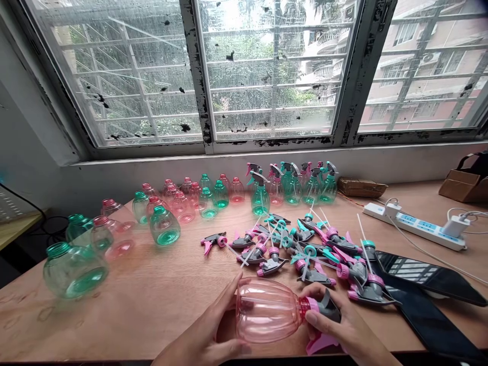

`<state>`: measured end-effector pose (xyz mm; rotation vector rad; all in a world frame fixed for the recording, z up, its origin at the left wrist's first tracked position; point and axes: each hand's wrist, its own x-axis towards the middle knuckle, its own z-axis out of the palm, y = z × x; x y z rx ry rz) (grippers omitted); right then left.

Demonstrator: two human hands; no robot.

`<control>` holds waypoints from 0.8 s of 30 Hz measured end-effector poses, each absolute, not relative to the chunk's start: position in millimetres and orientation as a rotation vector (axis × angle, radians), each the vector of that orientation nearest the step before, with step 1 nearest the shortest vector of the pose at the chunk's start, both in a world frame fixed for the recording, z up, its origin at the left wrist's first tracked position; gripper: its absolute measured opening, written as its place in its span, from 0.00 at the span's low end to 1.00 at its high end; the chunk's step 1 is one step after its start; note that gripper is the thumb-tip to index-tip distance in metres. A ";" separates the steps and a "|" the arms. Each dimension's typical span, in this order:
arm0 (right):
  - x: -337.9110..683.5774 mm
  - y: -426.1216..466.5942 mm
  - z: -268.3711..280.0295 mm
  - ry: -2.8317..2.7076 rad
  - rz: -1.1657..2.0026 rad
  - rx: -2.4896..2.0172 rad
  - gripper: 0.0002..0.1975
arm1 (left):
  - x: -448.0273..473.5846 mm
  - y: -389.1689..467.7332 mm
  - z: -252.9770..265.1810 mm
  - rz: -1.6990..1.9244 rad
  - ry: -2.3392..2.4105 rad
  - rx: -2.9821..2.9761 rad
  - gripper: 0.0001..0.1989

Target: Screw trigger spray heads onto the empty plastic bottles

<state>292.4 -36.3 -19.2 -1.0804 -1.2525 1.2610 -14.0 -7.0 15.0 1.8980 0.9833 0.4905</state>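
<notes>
A clear pink spray bottle (269,311) lies sideways between my hands, just above the table's front edge. My left hand (217,325) cups the base of the bottle, thumb below and fingers above. At the neck, my right hand (339,320) grips the pink collar of a grey-and-pink trigger sprayer (328,306), which sits on the bottle's mouth. How far the collar is screwed on I cannot tell. Just beyond my hands is a heap of loose trigger sprayers (272,262), pink and teal with grey, with white dip tubes sticking out.
Open green bottles (164,226) and pink bottles (183,208) stand at left and centre. Several bottles with sprayers fitted, such as a green one (261,198), line the back. On the right are a power strip (415,223), dark flat devices (430,274) and a cardboard box (465,184).
</notes>
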 end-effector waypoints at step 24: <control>291.7 -36.2 -18.8 -1.255 1.267 -1.040 0.16 | -12.7 -7.8 13.9 0.538 0.946 1.882 0.47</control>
